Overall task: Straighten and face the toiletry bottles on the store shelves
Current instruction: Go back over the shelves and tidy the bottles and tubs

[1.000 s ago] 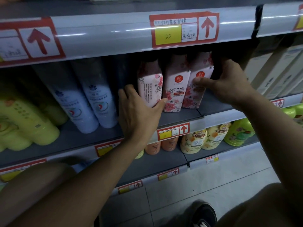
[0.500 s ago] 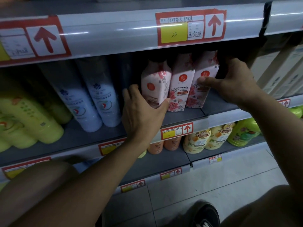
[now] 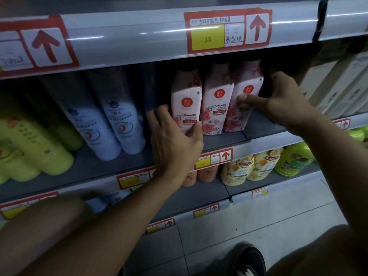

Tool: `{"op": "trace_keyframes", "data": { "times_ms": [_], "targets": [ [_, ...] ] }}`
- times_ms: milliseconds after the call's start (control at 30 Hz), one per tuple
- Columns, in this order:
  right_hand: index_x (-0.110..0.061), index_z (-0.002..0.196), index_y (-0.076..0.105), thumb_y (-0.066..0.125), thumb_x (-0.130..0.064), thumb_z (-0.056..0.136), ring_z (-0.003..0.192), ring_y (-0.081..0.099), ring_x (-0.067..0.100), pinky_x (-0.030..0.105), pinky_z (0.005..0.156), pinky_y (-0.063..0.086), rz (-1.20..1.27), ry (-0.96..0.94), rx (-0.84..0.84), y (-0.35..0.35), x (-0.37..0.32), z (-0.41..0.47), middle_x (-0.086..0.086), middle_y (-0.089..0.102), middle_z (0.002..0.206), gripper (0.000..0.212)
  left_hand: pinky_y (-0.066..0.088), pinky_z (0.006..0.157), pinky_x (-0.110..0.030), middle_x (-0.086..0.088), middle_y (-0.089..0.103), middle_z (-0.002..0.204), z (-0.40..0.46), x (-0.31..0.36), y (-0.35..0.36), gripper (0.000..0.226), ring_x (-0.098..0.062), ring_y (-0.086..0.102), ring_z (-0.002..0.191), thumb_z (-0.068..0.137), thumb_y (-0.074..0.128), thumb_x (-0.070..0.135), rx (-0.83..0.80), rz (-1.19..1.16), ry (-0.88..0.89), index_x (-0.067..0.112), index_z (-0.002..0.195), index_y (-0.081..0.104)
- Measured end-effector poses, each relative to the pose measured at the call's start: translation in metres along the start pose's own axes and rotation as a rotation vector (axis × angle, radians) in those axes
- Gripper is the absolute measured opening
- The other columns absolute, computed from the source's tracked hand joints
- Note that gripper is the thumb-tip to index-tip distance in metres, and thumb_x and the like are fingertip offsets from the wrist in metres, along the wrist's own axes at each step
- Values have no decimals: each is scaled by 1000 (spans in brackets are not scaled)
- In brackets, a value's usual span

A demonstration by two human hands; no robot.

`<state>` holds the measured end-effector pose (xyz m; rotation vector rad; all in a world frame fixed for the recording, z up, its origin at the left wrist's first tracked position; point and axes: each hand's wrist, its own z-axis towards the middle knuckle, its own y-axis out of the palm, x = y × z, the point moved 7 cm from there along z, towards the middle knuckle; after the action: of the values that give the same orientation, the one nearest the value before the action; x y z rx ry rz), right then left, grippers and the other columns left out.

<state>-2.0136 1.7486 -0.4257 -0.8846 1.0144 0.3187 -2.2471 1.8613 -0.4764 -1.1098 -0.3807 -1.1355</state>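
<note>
Three pink floral Camellia conditioner bottles stand side by side on the middle shelf (image 3: pixel 223 141). My left hand (image 3: pixel 175 140) grips the base of the left bottle (image 3: pixel 186 98), thumb in front and fingers round its left side; its label faces forward. The middle bottle (image 3: pixel 216 102) stands between the two, label to the front. My right hand (image 3: pixel 278 100) holds the right bottle (image 3: pixel 246 96), thumb pressed on its front and fingers reaching behind its right side into the dark.
Two pale blue bottles (image 3: pixel 111 120) stand left of the pink ones, with yellow-green bottles (image 3: pixel 33 148) at far left. Boxed goods (image 3: pixel 342 84) fill the right section. The lower shelf holds orange, cream and green bottles (image 3: pixel 258 168). My shoe (image 3: pixel 249 261) is on the tiled floor.
The left pink bottle has turned under my left hand from showing its back label to facing its front label forward. My right hand stays on the right bottle.
</note>
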Motion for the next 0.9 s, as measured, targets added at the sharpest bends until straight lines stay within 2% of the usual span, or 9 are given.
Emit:
{"op": "trace_keyframes", "data": {
  "times_ms": [133,233,400,500,600,700,767,833,900],
  "targets": [
    [-17,134,58,93,-31,71,105,72,7,33,89,62,-144,-19,74,4,0,0,-6,73,120,74,45,80,-28,-5,50,124,3,1,2,62,-24,58,107,79,88,43,23,-27,-3,11,117,51],
    [-17,135,57,92,-33,73,108,70,10,37,93,61,-160,-32,94,5,2,1,-5,72,122,73,38,73,-15,-4,53,120,5,2,5,62,-21,59,102,77,89,43,40,-62,-28,12,115,52],
    [-14,134,56,90,-32,78,114,69,15,44,98,59,-132,5,135,5,14,2,-2,71,123,68,43,62,-2,-3,68,108,10,0,15,63,-17,68,92,75,92,42,45,-193,-85,17,109,45],
    [-16,127,56,93,-37,74,109,69,14,43,97,59,-131,17,149,8,13,0,-4,71,119,69,45,61,-1,-2,70,110,10,-1,20,64,-14,70,94,75,92,40,47,-245,-92,18,110,43],
    [-16,124,51,97,-43,62,104,68,7,26,89,57,-129,7,129,18,4,-1,-9,68,115,82,47,63,-1,-4,69,114,9,-1,22,64,-13,70,97,77,92,36,53,-275,-84,17,112,42],
    [-14,124,49,97,-42,61,106,66,10,19,84,53,-168,17,152,20,3,0,-6,67,117,84,51,66,-4,-4,68,119,10,-1,23,63,-13,70,103,79,91,34,46,-279,-54,19,113,40],
    [-14,123,50,97,-41,63,106,67,10,21,84,55,-175,15,156,17,6,2,-5,68,117,81,54,67,-9,-4,67,119,11,-2,24,62,-14,70,105,80,90,33,36,-275,-34,21,112,39],
    [-14,124,50,96,-41,65,108,67,12,30,91,58,-175,10,148,17,9,2,-4,69,118,80,58,70,-16,-3,67,119,12,-4,25,61,-15,70,106,81,89,31,26,-273,-16,21,112,38],
    [-15,124,49,94,-39,68,109,67,12,33,93,58,-172,-1,131,18,10,2,-5,68,119,76,57,70,-13,-4,68,118,13,-5,26,59,-15,70,105,82,88,30,17,-285,-4,19,113,39]
  ]
}}
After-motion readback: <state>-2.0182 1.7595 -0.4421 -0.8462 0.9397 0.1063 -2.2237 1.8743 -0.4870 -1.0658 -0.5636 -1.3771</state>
